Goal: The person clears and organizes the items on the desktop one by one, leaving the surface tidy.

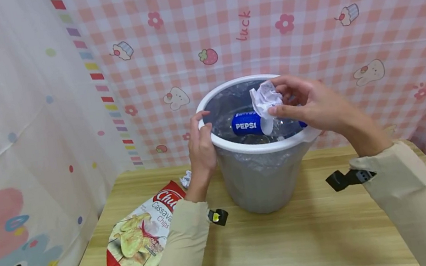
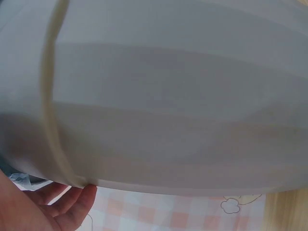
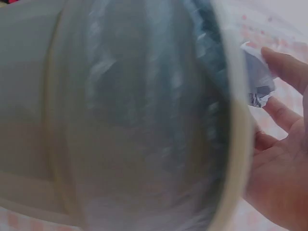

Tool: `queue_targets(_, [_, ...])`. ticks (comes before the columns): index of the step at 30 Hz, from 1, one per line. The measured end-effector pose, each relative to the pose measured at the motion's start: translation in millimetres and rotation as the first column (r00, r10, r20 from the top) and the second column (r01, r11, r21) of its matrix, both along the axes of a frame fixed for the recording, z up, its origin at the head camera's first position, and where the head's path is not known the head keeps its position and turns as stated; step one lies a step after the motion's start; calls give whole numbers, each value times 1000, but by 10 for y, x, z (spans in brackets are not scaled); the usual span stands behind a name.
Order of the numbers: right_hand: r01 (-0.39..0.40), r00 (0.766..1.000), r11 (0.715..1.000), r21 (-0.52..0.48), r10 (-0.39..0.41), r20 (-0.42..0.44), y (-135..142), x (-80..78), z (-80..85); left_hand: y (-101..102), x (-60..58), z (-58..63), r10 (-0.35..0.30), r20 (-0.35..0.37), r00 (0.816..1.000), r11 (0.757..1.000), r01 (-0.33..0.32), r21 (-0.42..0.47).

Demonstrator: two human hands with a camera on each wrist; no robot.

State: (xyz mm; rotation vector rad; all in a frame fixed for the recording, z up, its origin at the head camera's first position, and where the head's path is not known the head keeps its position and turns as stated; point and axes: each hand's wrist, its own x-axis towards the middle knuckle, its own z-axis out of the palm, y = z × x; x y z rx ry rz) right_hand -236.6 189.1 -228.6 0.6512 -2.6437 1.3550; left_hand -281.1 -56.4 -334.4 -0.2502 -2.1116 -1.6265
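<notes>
A grey trash bin [image 1: 264, 180] with a white rim and a clear liner stands on the table. My left hand [image 1: 201, 148] holds its left rim; in the left wrist view the fingertips [image 2: 79, 207] press against the bin's side [image 2: 178, 106]. Above the opening, my right hand [image 1: 312, 101] pinches a crumpled paper ball [image 1: 265, 99] between thumb and fingers. The right wrist view also has that paper [image 3: 258, 77] beside the rim. Inside the bin lies a bottle with a blue Pepsi label [image 1: 246, 125], partly hidden by the paper.
Left of the bin, a red and white cassava chips bag [image 1: 145, 232] lies on the wooden table [image 1: 297, 245], partly under the left forearm. Another crumpled paper [image 1: 186, 180] sits behind the bag. A checked pink curtain [image 1: 169, 65] hangs close behind the bin.
</notes>
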Motion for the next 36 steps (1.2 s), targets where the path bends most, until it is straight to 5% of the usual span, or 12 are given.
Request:
queue_targets(8, [30,999,999,22,-30,-36,32,-119,-188,0,18,-6,-12,22,1000,1000,12,-2])
queue_targets(36, [4,997,996,91,3,-73,3,-64,-245,12,26,0,13,19,1000,1000,-13,-4])
